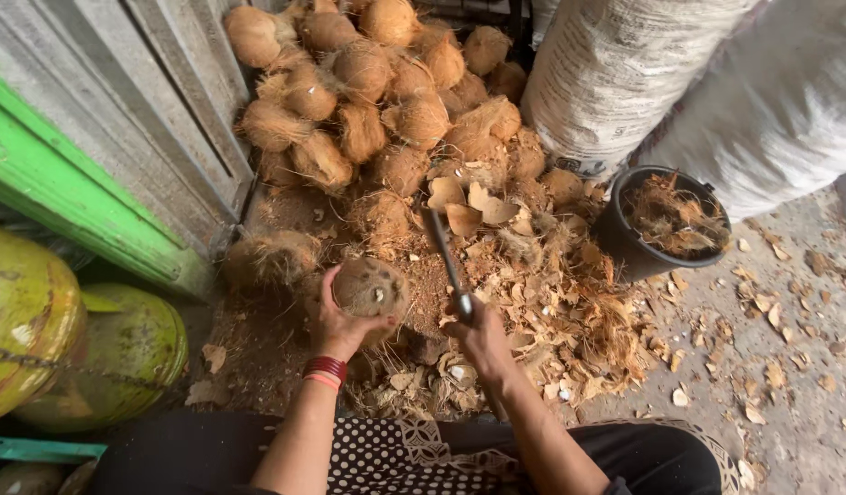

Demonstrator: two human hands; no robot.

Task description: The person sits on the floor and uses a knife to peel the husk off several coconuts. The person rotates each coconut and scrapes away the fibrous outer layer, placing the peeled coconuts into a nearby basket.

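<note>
Nearest me: my left hand cups a husked coconut, held just in front of the coconut pile. My right hand is closed round a knife, blade raised just right of that coconut; black bucket farther right of the pile.

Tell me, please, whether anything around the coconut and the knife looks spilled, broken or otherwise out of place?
Yes: husk fibre and shell chips lie strewn over the ground, spreading past the black bucket onto the concrete. The left hand holds a coconut, the right hand a knife. Neither looks damaged.
</note>
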